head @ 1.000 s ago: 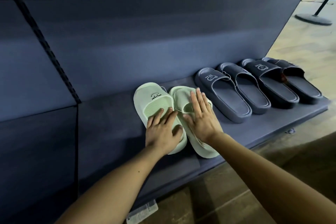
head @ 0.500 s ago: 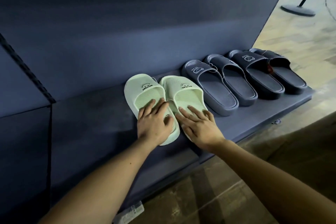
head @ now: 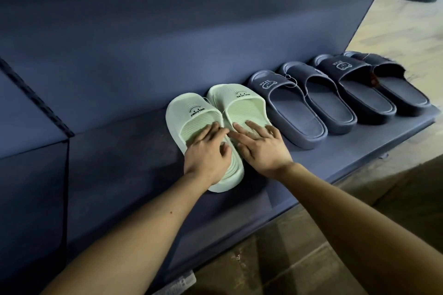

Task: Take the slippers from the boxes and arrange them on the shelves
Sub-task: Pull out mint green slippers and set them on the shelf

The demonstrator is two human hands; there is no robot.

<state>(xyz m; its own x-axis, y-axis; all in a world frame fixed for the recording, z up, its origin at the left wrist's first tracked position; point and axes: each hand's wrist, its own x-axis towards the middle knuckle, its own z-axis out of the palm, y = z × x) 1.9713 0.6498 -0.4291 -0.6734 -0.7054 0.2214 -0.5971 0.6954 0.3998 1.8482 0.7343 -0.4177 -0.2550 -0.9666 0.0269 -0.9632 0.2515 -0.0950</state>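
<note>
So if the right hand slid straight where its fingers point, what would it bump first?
Probably the strap of the right green slipper: the right hand lies flat on its footbed, fingers pointing toward the toe. That's a guess; depth is unclear.

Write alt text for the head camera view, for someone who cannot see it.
The left hand and right hand rest flat on a pair of pale green slippers, one hand on each, set side by side on a dark blue shelf. Four dark grey slippers line the shelf to their right.
</note>
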